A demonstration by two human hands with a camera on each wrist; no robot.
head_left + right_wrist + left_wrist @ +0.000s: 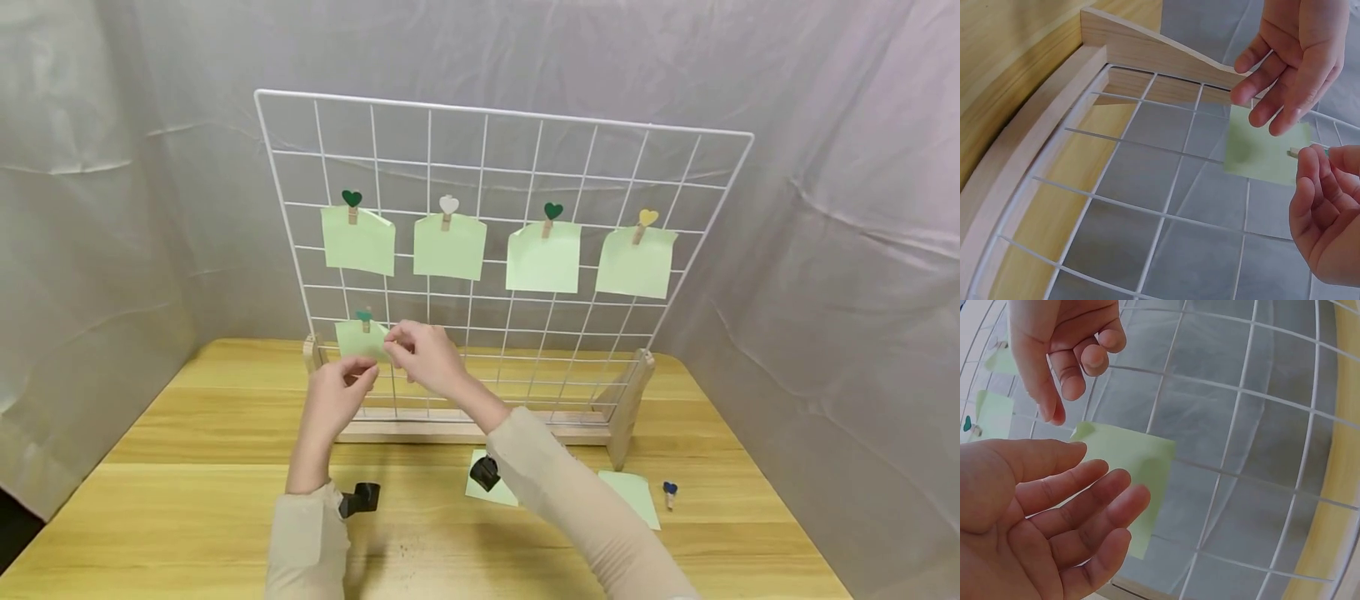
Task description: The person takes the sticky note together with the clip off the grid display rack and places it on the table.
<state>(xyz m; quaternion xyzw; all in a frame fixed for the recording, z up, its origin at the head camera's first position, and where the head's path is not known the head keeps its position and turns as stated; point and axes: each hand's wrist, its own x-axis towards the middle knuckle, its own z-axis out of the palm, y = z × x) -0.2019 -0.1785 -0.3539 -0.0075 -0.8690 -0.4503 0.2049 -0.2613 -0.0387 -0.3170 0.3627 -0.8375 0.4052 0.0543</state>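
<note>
A pale green sticky note (352,339) hangs low on the left of the white wire grid (504,114), under a clothespin with a teal heart (364,317). My left hand (341,396) is just below this note, fingers loosely bent and nothing between them; in the left wrist view they overlap the note (1154,464). Beside the note's right edge is my right hand (429,357), its fingers relaxed and empty. In the right wrist view its fingertips overlap the clothespin's top, while the wooden end (1294,152) shows.
Higher on the grid hang several more notes (450,250) on heart clothespins. A wooden stand (630,408) holds the grid upright. On the table lie two more notes (633,496), one partly behind the right wrist's black camera (485,472), and a blue-heart clothespin (670,493).
</note>
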